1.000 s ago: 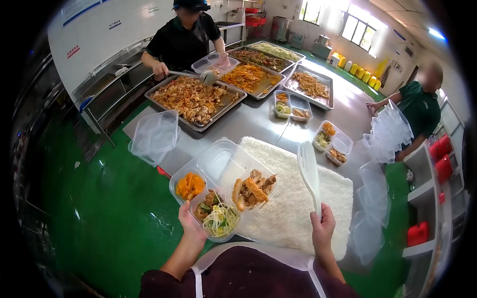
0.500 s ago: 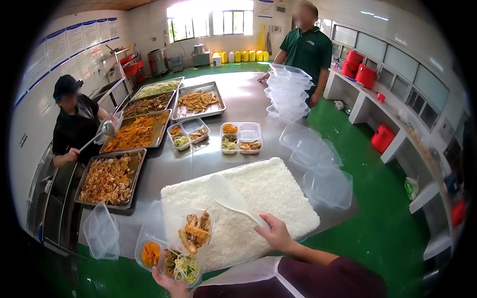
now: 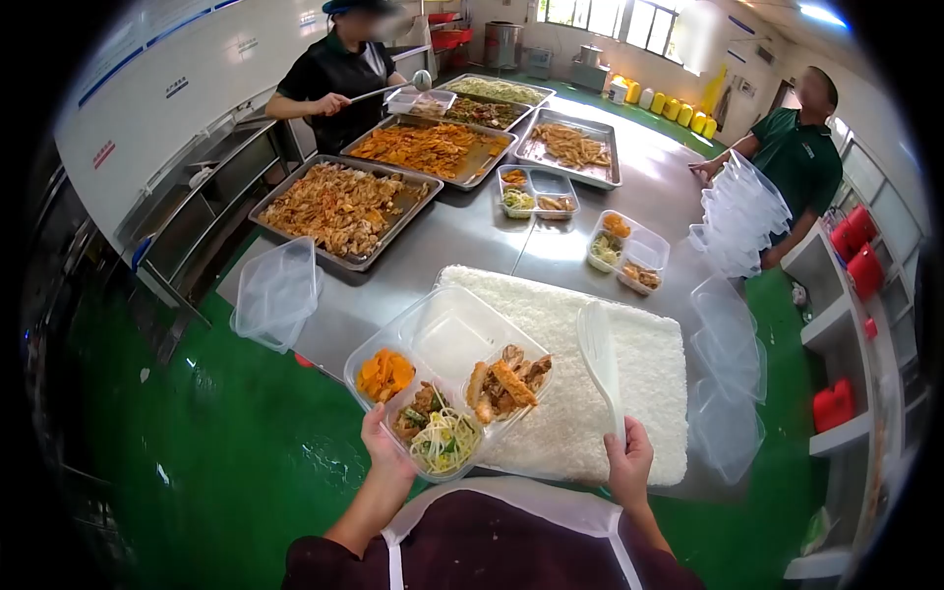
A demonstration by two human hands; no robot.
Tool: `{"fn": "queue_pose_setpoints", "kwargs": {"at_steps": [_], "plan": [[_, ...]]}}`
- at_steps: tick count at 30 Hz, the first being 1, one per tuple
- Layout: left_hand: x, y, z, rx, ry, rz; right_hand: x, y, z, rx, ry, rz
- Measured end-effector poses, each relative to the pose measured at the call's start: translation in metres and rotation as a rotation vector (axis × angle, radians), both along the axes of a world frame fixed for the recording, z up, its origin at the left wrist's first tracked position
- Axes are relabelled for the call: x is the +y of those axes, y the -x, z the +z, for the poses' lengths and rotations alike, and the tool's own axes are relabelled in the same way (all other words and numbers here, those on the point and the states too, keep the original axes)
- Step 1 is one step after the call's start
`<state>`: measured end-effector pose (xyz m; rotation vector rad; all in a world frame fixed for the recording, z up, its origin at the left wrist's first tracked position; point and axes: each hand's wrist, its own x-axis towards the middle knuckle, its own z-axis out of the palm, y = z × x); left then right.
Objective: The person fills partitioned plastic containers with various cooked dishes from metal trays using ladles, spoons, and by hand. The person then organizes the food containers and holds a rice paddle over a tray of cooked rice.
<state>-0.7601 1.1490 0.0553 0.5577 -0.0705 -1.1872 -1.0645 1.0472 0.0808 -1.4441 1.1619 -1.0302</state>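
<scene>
My left hand (image 3: 388, 450) grips the near edge of a clear compartment meal box (image 3: 454, 334). Carrot-coloured strips (image 3: 384, 375), bean sprouts with meat (image 3: 442, 438) and browned meat pieces (image 3: 508, 385) fill three of its compartments; the large far one is bare. Closed around the handle of a white rice paddle (image 3: 598, 359) is my right hand (image 3: 629, 454). The paddle's blade lies over a wide slab of cooked rice (image 3: 649, 393), near its right part. The meal box overlaps the left side of the rice.
Food trays (image 3: 344, 211) line the table's far left, where a co-worker (image 3: 339, 79) holds a ladle (image 3: 421, 81). Two part-filled boxes (image 3: 629, 253) sit beyond the rice. Stacked boxes (image 3: 742, 216), lids (image 3: 728, 423) and another person (image 3: 801, 147) are at right; more clear plastic (image 3: 278, 293) lies left.
The view has swung left. My left hand has raised the meal box, tilting it into fuller view. The paddle has turned, its blade now pointing away from me over the right of the rice.
</scene>
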Motion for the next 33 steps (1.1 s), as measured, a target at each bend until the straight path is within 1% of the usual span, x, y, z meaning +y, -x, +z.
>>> {"fn": "queue_pose_setpoints", "kwargs": {"at_steps": [6,9,22,25,28,33], "plan": [[0.002,0.003,0.004,-0.001,0.021,0.02,-0.003,-0.003,0.002,0.0,0.013,0.012],[0.004,0.001,0.003,0.09,0.103,-0.003,-0.003,-0.003,0.001,0.0,0.022,0.019],[0.002,-0.003,0.006,0.09,0.075,-0.019,0.001,-0.004,-0.001,-0.008,-0.002,0.023],[0.001,-0.005,0.001,0.061,0.072,-0.04,0.002,-0.006,0.001,-0.006,0.004,0.023],[0.001,-0.01,-0.007,0.056,0.068,-0.051,0.001,-0.005,0.002,0.058,0.026,0.031],[0.0,-0.012,-0.012,0.047,0.06,-0.039,0.002,-0.007,0.003,0.028,0.029,0.023]]}}
